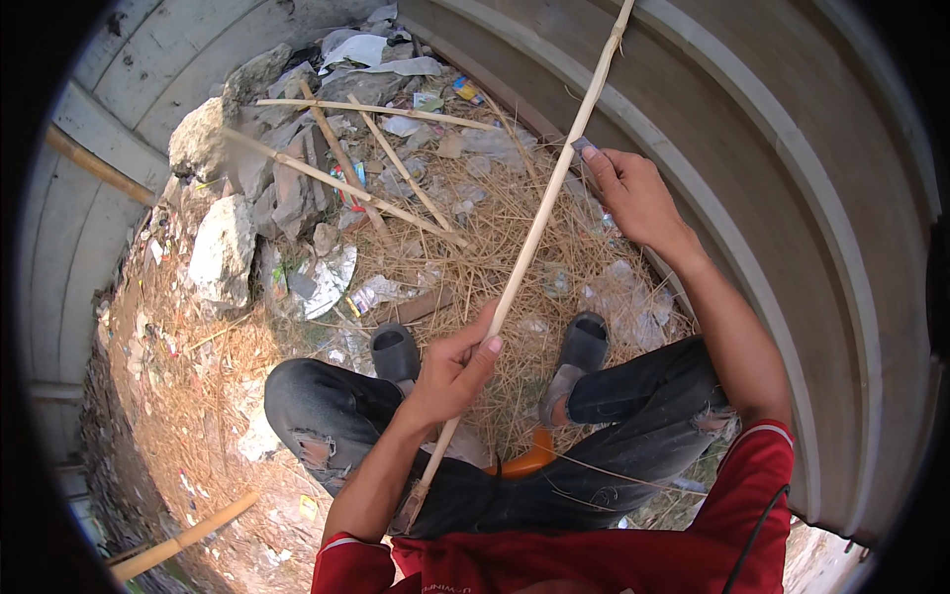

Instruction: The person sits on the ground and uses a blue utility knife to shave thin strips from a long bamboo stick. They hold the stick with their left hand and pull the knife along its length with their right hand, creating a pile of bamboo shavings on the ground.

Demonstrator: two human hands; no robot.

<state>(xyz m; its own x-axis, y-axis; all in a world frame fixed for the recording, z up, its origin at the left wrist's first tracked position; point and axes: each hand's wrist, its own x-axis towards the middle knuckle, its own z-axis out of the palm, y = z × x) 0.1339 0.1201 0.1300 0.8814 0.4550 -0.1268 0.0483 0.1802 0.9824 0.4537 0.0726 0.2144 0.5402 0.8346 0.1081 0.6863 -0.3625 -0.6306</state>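
Observation:
A long, pale, peeled wooden stick (539, 224) runs slantwise from my lap up to the top edge of the view. My left hand (455, 374) is wrapped round its lower part, above my knees. Farther up, my right hand (638, 196) pinches a small flat grey blade-like piece (581, 146) between thumb and fingers. That piece rests against the right side of the stick. A bit of loose fibre hangs from the stick near its upper end, and its lower end lies by my waist.
Several peeled sticks (346, 185) lie across stones (224, 249) and litter ahead. Shavings (495, 213) cover the ground around my sandals. Corrugated sheeting (772, 198) curves close on my right, and a pale wall (79, 148) stands left. Something orange (529, 455) sits beneath my legs.

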